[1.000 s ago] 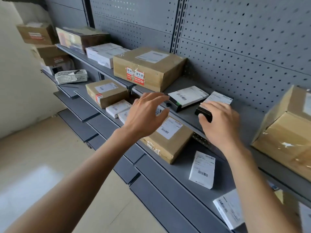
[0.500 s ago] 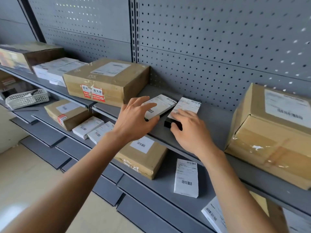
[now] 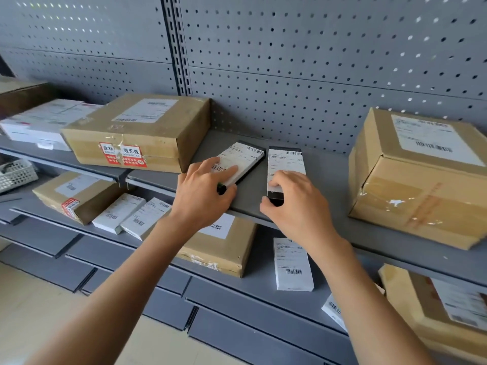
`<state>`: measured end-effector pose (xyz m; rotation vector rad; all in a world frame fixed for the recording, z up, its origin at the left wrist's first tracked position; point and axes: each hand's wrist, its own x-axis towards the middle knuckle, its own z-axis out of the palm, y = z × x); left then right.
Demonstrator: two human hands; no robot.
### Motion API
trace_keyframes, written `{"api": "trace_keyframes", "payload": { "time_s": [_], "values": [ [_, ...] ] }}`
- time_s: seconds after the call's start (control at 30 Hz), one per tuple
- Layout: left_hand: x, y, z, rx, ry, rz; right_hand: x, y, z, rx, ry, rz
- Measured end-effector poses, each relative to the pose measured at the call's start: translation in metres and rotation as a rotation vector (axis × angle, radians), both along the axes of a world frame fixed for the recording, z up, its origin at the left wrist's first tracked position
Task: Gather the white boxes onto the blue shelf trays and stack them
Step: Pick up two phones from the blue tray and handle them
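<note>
Cartons (image 3: 137, 133) flanking, perhaps crowding, boxes (image 3: 286, 164).

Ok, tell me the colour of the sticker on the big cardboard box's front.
Red with white characters, torn in the middle: sticker, head view.

Two brown cardboard cartons sit on the upper shelf: one at left (image 3: 137, 133) bearing red stickers, one at far right (image 3: 421, 177). A white mesh basket (image 3: 15, 175) rests at the left edge, before grey pegboard (image 3: 316, 61).

A parcel storeroom; grey pegboard shelving (image 3: 303, 185) holds labelled cartons (image 3: 137, 133) (barcoded).
</note>
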<state>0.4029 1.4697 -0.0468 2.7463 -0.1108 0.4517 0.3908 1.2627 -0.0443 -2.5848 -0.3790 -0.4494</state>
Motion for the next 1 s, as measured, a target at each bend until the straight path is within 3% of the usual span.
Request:
{"api": "trace_keyframes", "payload": {
  "time_s": [0.33, 0.63, 1.0],
  "values": [
    [-0.013, 0.03, -0.002, -0.03, -0.02, -0.127, -0.034, 0.019, -0.007, -0.153, -0.05, -0.156],
    [-0.04, 0.046, -0.003, -0.095, -0.069, -0.255, -0.089, 0.036, -0.015, -0.032, -0.202, -0.227],
    [-0.086, 0.025, -0.002, -0.307, -0.13, -0.457, -0.185, 0.021, -0.018, 0.01, -0.385, -0.383]
  ]
}}
